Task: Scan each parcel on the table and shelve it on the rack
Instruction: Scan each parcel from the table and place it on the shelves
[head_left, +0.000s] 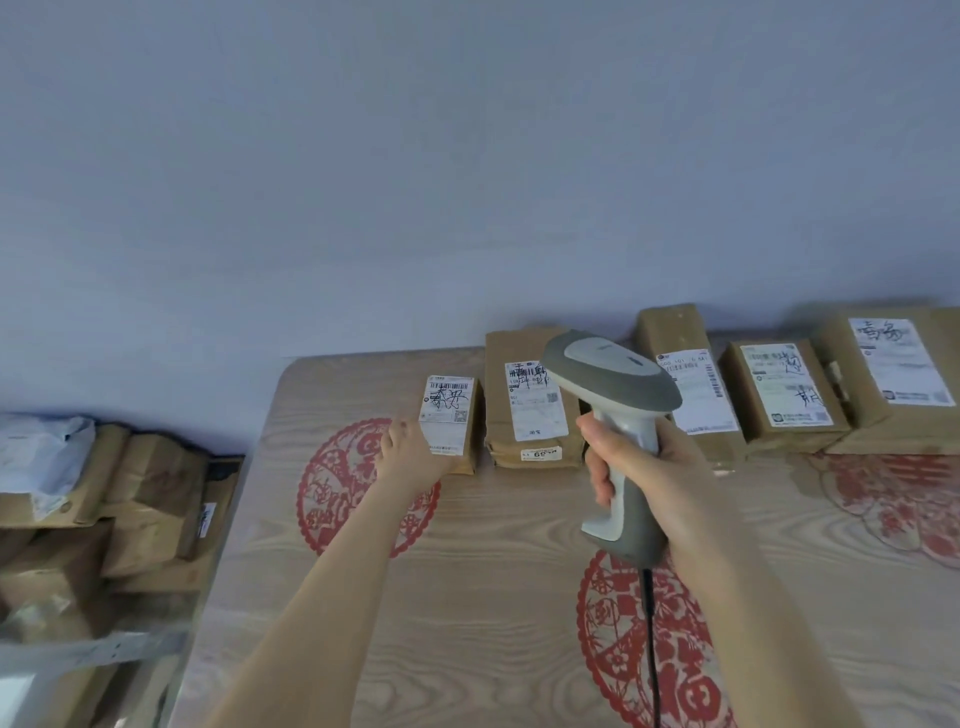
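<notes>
The scanner (613, 395) hides the left part of the label (701, 395) on the third parcel (672, 332) from the left. The left hand (410, 452) meets the small parcel (449, 415), but its fingertips are concealed, so the grip cannot be determined. The right edge cuts off the rightmost parcel (904, 364). The cable (652, 649) exits at the bottom edge. The rack (104, 649), at left, is blurred and cropped. Print on all labels is too small to read.
</notes>
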